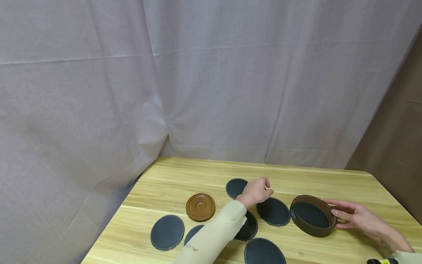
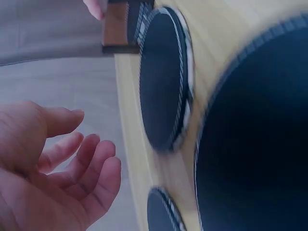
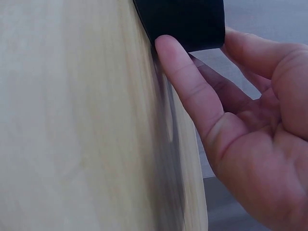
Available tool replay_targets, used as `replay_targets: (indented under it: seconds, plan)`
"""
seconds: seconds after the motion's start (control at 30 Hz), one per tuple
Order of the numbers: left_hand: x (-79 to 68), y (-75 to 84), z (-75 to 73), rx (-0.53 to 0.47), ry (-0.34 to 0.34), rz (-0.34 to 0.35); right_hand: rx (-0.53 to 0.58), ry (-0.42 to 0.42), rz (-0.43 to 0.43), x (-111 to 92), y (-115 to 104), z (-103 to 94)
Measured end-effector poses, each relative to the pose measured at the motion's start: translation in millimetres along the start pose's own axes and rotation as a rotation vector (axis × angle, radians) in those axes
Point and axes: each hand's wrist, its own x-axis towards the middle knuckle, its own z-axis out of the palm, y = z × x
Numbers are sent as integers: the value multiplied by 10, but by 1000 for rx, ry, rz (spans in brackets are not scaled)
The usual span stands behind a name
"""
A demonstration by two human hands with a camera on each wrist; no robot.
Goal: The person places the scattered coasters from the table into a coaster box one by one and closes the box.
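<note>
My left hand (image 1: 255, 191) hovers above the black round coasters, its fingers loosely bent with nothing in them. Beneath and beside it lie a far coaster (image 1: 235, 187) and another coaster (image 1: 273, 212); the left wrist view shows the stitched rim of a coaster (image 2: 163, 82) beyond the fingers (image 2: 89, 166). On the right, my right hand (image 1: 357, 220) grips the side of a brown round coaster holder (image 1: 316, 231), thumb and fingers at its wall. A black disc (image 1: 311, 215) fills the bottom of the holder, which tilts slightly. In the right wrist view the holder's dark wall (image 3: 187, 24) sits between the fingers.
A brown wooden round lid (image 1: 200, 207) rests left of the left forearm. More black coasters lie around, one at the left (image 1: 167, 232) and one near the front (image 1: 265, 253). The sleeve (image 1: 214, 231) partly covers others. Grey curtain (image 1: 214, 91) hangs behind the wooden table (image 1: 184, 170).
</note>
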Motion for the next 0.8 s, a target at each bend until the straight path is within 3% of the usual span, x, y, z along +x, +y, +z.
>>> replay_targets:
  seconds: [0.3, 0.63, 0.8]
  plan:
    - [72, -274, -148, 43, -8, -13, 1, -6, -3, 0, 8, -10]
    - [141, -643, -256, 65, 8, -81, -16, 13, 7, 17, 10, -14]
    - [173, -805, -317, 66, -24, -124, 0, 5, 1, 15, 10, -24]
